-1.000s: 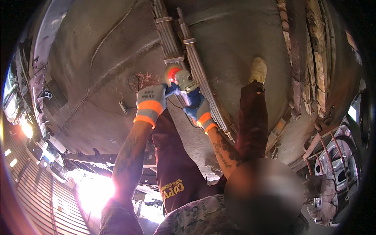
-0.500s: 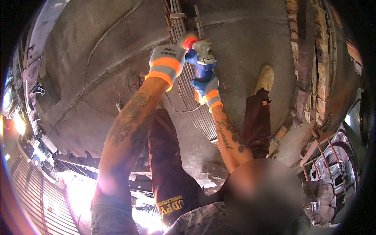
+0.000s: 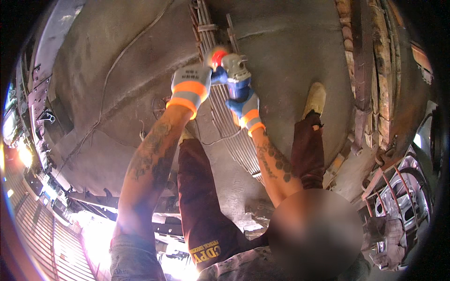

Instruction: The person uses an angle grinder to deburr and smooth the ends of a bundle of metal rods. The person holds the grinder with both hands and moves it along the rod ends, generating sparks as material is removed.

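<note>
An angle grinder (image 3: 239,88) with a blue body and grey metal head is held by both my hands over a long bundle of thin metal rods (image 3: 234,136). At its front is a red disc (image 3: 219,58), its rim blurred, at the rods' left side; whether it touches them I cannot tell. My left hand (image 3: 192,84), in a grey and blue glove with an orange cuff, is closed beside the head, its grip partly hidden. My right hand (image 3: 248,107), gloved alike, wraps round the body.
A tie band (image 3: 207,28) crosses the rods farther off. A thin cable (image 3: 104,89) runs over the ground at left. Timber and a steel beam (image 3: 363,61) stand at right, near a rusty rack (image 3: 389,187). My right shoe (image 3: 315,99) is beside the rods.
The grinder, both hands and the rods sit slightly lower and farther left in the picture, keeping about the same place relative to each other. My left shoe now shows partly.
</note>
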Motion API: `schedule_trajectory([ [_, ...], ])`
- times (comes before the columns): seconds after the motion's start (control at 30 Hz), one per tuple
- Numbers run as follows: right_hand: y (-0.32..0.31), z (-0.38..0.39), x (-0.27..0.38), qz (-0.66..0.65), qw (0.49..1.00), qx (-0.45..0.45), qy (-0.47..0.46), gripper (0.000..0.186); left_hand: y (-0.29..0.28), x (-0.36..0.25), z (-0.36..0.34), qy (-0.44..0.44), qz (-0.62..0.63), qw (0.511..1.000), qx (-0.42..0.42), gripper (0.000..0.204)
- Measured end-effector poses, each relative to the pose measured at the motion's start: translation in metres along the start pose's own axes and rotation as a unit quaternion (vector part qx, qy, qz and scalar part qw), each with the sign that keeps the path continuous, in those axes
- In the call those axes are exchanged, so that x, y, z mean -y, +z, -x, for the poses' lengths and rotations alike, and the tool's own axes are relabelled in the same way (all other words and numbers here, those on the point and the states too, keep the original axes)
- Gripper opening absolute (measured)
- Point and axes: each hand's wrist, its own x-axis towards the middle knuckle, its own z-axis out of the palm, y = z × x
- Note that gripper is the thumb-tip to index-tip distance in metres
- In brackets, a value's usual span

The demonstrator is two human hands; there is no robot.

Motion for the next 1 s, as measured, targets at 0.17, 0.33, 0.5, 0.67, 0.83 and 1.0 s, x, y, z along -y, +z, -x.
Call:
schedule_trajectory([
  [0.17, -0.008, 0.018, -0.037, 0.059, 0.997, -0.049, -0.007, 0.066, 0.013, -0.012, 0.016, -0.017, 0.009, 0.999, 0.047, 0.023],
  [0.33, -0.010, 0.010, -0.036, 0.094, 0.994, -0.045, -0.043, 0.070, 0.016, -0.007, 0.016, -0.014, 0.042, 0.999, 0.029, 0.026],
  [0.5, -0.013, -0.002, -0.011, 0.134, 0.990, -0.031, -0.019, 0.066, 0.011, -0.004, 0.004, -0.019, 0.027, 0.999, 0.010, 0.022],
  [0.67, -0.020, -0.016, 0.005, 0.074, 0.997, -0.034, -0.016, 0.063, -0.010, -0.011, -0.012, 0.002, 0.033, 0.999, -0.019, 0.019],
  [0.83, -0.014, -0.001, 0.027, 0.130, 0.991, 0.003, -0.005, 0.064, -0.005, -0.003, -0.006, -0.013, 0.031, 0.999, 0.002, 0.019],
  [1.0, -0.017, 0.013, -0.010, 0.083, 0.996, -0.002, -0.045, 0.064, -0.007, -0.013, 0.012, -0.024, 0.042, 0.997, 0.058, 0.021],
])
